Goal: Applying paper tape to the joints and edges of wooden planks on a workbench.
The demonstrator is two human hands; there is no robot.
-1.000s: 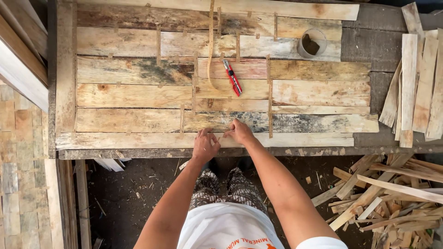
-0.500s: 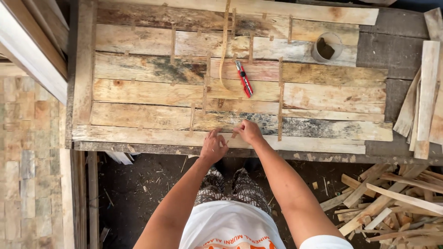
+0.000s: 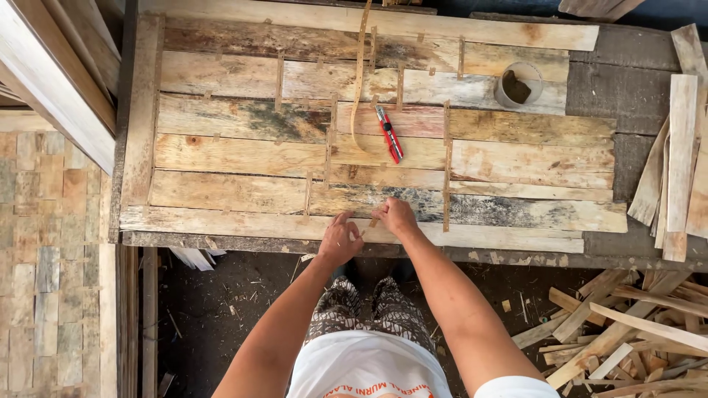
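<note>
Red-black utility knife (image 3: 389,133), pale tan planks (image 3: 236,158) with dark grey-green stains, my black-white patterned trousers (image 3: 369,309).

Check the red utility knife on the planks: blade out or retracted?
Cannot tell. The red utility knife lies flat on the wooden planks; its tip is too small to show a blade.

— What's lying around me here?

— I'm standing over a dark dirt floor (image 3: 243,295) littered with chips, facing a workbench (image 3: 590,81) of dark, worn board. Offcuts of pale wood (image 3: 627,324) are piling up on the ground to my right.

— And on the left?

— A patchwork wood panel (image 3: 44,258) is lying there, with long pale boards (image 3: 51,81) leaning above it. Daylight is falling evenly.
</note>
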